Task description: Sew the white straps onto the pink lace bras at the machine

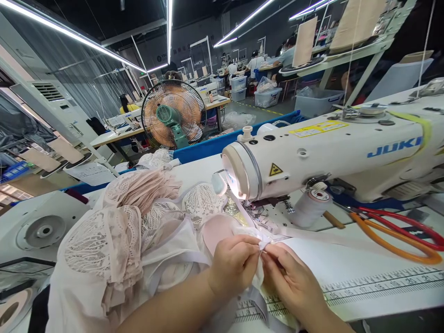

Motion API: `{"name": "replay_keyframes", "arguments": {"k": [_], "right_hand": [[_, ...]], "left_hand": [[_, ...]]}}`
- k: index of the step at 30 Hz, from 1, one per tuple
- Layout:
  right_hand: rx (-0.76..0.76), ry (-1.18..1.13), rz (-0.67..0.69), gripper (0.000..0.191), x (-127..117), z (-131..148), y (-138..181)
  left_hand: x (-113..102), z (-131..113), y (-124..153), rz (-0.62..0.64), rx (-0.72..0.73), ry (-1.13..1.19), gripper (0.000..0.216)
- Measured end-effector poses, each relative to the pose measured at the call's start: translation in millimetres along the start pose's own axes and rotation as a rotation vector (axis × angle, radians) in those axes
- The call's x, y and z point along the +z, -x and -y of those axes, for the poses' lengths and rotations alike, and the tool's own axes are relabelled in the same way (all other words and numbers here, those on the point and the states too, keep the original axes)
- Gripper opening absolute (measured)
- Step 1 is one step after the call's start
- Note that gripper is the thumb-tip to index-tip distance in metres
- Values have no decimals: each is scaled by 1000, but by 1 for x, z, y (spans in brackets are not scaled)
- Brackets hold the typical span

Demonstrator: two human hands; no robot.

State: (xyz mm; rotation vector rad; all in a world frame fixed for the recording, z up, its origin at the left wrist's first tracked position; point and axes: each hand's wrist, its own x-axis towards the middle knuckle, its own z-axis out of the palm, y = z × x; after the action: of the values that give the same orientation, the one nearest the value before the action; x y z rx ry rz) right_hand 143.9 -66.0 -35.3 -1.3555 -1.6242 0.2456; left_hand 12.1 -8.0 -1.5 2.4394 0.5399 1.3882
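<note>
Two hands at one white sewing table

Left hand (234, 263): thumb and fingertips pinching a white strip (265, 242). Right hand (293, 280): fingertips pinching the same strip, close beside the left. Strip: held between the hands, in front of the sewing machine's head; its far end cannot be made out.

Surface: white table (305, 252), a printed ruler (381, 283) along its near edge. Sewing machine (333, 143), white, blue lettering, lamp lit at the head. Thread cone (308, 210), upright below the arm. Scissors (426, 257), one orange handle, one red, lying at right. Heap of pale pink and white lace garments (100, 245), left of the hands. Second machine (45, 226), partly shown, far left.

Room: blue cloth trough (215, 147) behind the table; caged fan (173, 113), green motor; several plastic bins (268, 97) on the floor; further sewing tables, people (256, 62) seated at some; strip lights (169, 27) overhead.
</note>
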Motion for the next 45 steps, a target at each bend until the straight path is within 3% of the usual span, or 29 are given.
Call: {"name": "replay_keyframes", "arguments": {"k": [19, 26, 30, 37, 41, 45], "right_hand": [[37, -28, -16, 13, 0, 1, -2], [71, -86, -16, 14, -2, 2, -2], [114, -145, -33, 16, -4, 6, -6], [375, -309, 179, 25, -15, 13, -18], [305, -231, 297, 22, -22, 12, -17], [211, -99, 265, 25, -22, 15, -17]], "left_hand": [[-1, 0, 1, 17, 9, 14, 12], [0, 2, 4, 10, -60, 23, 16], [-2, 2, 1, 20, -1, -10, 12], [-4, 3, 0, 23, 30, -56, 12], [-5, 4, 1, 4, 46, -34, 13], [-5, 5, 1, -2, 65, -35, 13]]}}
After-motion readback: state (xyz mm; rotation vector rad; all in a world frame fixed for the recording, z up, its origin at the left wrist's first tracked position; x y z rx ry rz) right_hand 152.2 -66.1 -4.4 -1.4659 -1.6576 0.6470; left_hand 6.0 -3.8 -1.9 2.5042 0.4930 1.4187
